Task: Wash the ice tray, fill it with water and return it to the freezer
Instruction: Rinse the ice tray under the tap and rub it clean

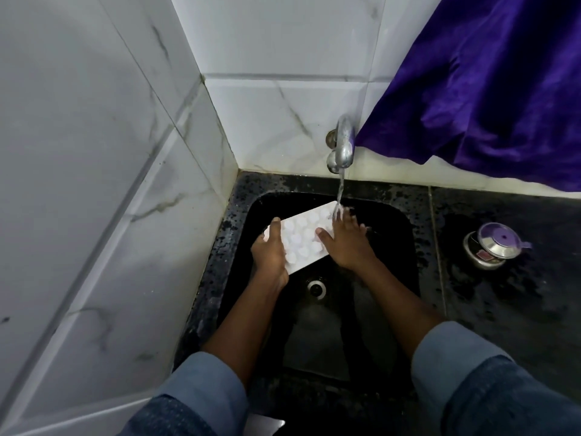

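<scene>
1. The white ice tray is held tilted over the back left part of the black sink, its rounded cups facing up
2. The left hand grips the tray's edge nearest the sink's left wall, thumb lying across the top and the other fingers tucked beneath, clamped on the tray
3. The right hand lies flat on the tray's side toward the middle of the sink, fingers straight and spread, pressing on the cups rather than closing round anything
4. The steel tap sticks out of the wall behind the sink's back rim, and its stream of water falls onto the tray's far corner and the right fingertips
5. The drain sits in the sink floor, just nearer the person than the tray
6. On the dark speckled counter right of the sink stands a steel container with a purple lid
7. A purple cloth hangs behind and right of the sink, and white marbled tiles cover the walls to its left and rear
</scene>
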